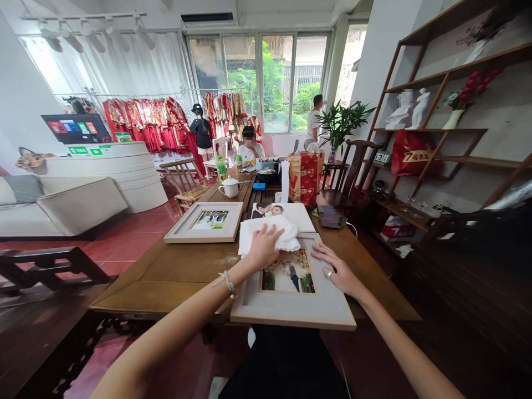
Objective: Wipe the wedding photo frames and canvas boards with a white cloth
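Observation:
My left hand (265,246) presses down on a bunched white cloth (286,237), its fingers bent over the near side. The cloth lies across the far edge of a pale wooden picture frame (249,302) and partly covers the photo inside. My right hand (338,271), with a ring, rests on the frame's right border with fingers spread. The frame lies flat and juts over the table's near edge. Behind the cloth is a white panel with a couple's photo (301,215). To the left lies a second framed picture (172,234).
On the wooden table (183,277) stand a white lidded cup (229,188), a green-capped bottle (220,170) and a red-and-brown paper bag (305,180). A phone-like dark object (331,216) with a white cable lies at right. A person (251,149) sits at the far end.

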`<state>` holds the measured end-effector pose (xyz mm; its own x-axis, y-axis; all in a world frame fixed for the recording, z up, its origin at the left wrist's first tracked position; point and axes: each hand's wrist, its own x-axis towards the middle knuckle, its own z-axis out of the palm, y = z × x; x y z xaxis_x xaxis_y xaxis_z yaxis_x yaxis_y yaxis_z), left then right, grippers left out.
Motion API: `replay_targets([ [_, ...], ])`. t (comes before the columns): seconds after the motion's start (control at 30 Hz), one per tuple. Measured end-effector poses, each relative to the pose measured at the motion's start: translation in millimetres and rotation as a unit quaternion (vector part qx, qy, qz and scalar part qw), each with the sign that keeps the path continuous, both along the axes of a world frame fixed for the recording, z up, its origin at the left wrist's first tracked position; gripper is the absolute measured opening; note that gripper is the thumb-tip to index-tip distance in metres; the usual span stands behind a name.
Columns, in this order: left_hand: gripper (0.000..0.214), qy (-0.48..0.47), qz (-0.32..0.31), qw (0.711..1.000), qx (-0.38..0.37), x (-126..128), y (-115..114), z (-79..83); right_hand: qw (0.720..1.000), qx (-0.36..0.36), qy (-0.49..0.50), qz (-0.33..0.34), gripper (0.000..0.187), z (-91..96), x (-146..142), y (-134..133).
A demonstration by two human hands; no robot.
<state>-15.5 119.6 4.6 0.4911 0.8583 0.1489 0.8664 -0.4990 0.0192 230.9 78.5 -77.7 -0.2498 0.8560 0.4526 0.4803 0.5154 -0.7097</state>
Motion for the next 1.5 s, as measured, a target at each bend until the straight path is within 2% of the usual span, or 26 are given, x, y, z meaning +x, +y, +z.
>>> replay_targets([
  [0.17,0.06,-0.004,-0.081,0.997,-0.014,48.4,9.5,2.8,1.0,0.0,-0.001,-0.01,0.045,-2.8,0.4,1.0],
  [0.27,0.058,-0.002,-0.114,0.993,-0.018,73.0,3.1,4.6,0.999,-0.016,-0.003,-0.028,0.047,-5.0,0.3,1.9],
  [0.33,0.058,0.001,-0.11,0.994,-0.016,79.0,-5.5,4.3,0.999,-0.018,0.001,-0.04,0.048,-5.9,0.3,2.6],
  [0.4,0.056,0.006,-0.084,0.996,-0.012,73.5,-14.0,3.4,0.999,-0.003,0.003,-0.036,0.047,-5.7,0.6,3.0],
  [0.47,0.055,0.017,-0.044,0.999,-0.009,56.4,-19.5,2.9,1.0,0.011,0.002,-0.018,0.045,-3.9,0.9,2.6],
  [0.57,0.058,0.037,0.011,0.999,-0.007,16.3,-23.0,5.1,1.0,0.003,0.0,-0.005,0.044,-0.4,0.8,0.6],
  [0.67,0.066,0.059,0.027,0.998,-0.016,-22.1,-34.2,10.5,1.0,-0.009,0.004,-0.007,0.044,1.5,0.0,-1.1],
  [0.77,0.076,0.089,0.014,0.994,-0.057,-40.8,-68.3,16.6,1.0,-0.007,0.009,-0.004,0.043,1.3,-0.5,-1.1],
  [0.87,0.084,0.12,0.018,0.985,-0.124,-41.6,-121.1,25.5,1.0,-0.002,0.008,-0.004,0.043,0.5,-0.1,-0.3],
  [0.93,0.091,0.142,0.013,0.969,-0.203,-39.7,-154.6,33.5,1.0,-0.001,0.004,-0.005,0.045,0.2,0.5,0.1],
  [1.03,0.099,0.157,0.014,0.951,-0.266,-40.1,-181.7,41.7,1.0,-0.002,-0.001,-0.004,0.046,0.0,0.8,0.0],
  [1.1,0.098,0.157,0.03,0.958,-0.237,-42.0,-177.8,39.5,1.0,-0.002,0.0,-0.007,0.046,-0.2,0.4,-0.2],
  [1.17,0.093,0.145,0.044,0.973,-0.172,-43.7,-157.1,31.4,1.0,0.0,0.005,-0.011,0.046,-0.5,-0.1,-0.4],
  [1.33,0.082,0.093,0.046,0.994,-0.036,-43.2,-69.8,14.1,1.0,0.0,0.012,-0.004,0.043,-0.6,-0.3,-0.6],
  [1.43,0.077,0.09,0.033,0.995,-0.017,-43.9,-32.0,16.8,1.0,-0.005,0.014,-0.001,0.043,0.3,-0.1,-0.7],
  [1.5,0.073,0.099,0.009,0.995,-0.033,-47.3,-27.2,22.0,1.0,-0.007,0.016,0.0,0.044,0.9,-0.3,-0.9],
])
